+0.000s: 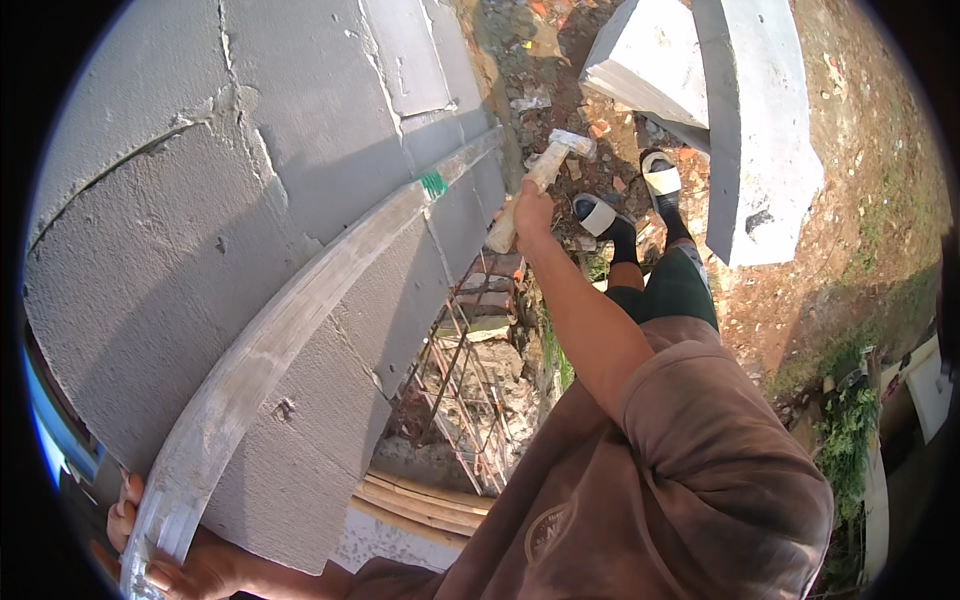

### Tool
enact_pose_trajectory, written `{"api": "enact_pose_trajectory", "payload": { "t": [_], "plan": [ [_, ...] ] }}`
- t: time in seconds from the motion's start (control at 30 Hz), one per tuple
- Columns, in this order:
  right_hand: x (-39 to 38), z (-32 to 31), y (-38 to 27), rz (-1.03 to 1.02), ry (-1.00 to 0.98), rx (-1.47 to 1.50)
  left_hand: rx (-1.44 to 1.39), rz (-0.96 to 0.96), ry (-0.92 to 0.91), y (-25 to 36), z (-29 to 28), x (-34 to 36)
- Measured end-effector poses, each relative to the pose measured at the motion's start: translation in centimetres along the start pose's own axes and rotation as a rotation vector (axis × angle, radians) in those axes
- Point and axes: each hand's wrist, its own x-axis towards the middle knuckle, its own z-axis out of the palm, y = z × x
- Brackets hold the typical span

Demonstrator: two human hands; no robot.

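Observation:
A long, worn grey spirit level [250, 365] with a green vial lies against a wall of grey concrete blocks [150, 215]. My left hand [205, 566] is closed around its near end at the lower left, fingers on one side and thumb on the other. Its far end reaches the far part of the wall. In my right hand [535, 212] is a mallet [545, 168], gripped by its pale, rough handle. The mallet's whitish head points away from me, right of the level's far end and apart from the wall.
Loose concrete blocks [758, 140] stand on the rubble-strewn ground at the upper right, close to my sandalled feet [600, 217]. Rusty rebar [465, 370] rises beside the wall's near corner. Wooden poles [420, 505] lie below it. Green plants [845, 440] grow at the right.

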Motion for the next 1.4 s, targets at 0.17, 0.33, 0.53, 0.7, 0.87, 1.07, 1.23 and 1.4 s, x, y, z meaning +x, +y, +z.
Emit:
{"api": "enact_pose_trajectory", "payload": {
  "t": [0.17, 0.33, 0.53, 0.7, 0.87, 1.07, 1.23, 1.4],
  "plan": [
    [0.6, -1.9, -0.6, 0.034, -0.138, -0.141, -0.083, -0.043, -0.029, 0.2, -0.1, -0.4],
    [0.4, -0.2, 0.5, 0.004, -0.054, -0.042, -0.064, -0.027, -0.015, 0.3, 0.3, -0.2],
    [0.4, -0.7, 0.0, -0.045, -0.042, -0.022, -0.003, -0.016, 0.045, 1.2, 1.5, -0.5],
    [0.6, 0.2, 1.3, 0.009, -0.045, -0.085, 0.065, 0.063, -0.010, 1.2, 1.4, 0.0],
    [2.0, -0.6, 1.7, -0.076, 0.030, 0.023, -0.004, -0.053, 0.041, 1.5, 1.9, -0.4],
    [1.2, -0.8, 0.7, 0.047, -0.129, -0.180, -0.092, -0.115, -0.024, 1.4, 1.2, -0.7],
    [0.8, 0.6, 1.3, -0.132, 0.094, 0.024, -0.056, -0.102, -0.033, 1.1, 1.0, -0.5],
    [0.4, -1.2, -0.3, -0.062, -0.119, -0.157, -0.011, -0.117, -0.010, 1.0, 1.1, -0.6]
  ]
}}
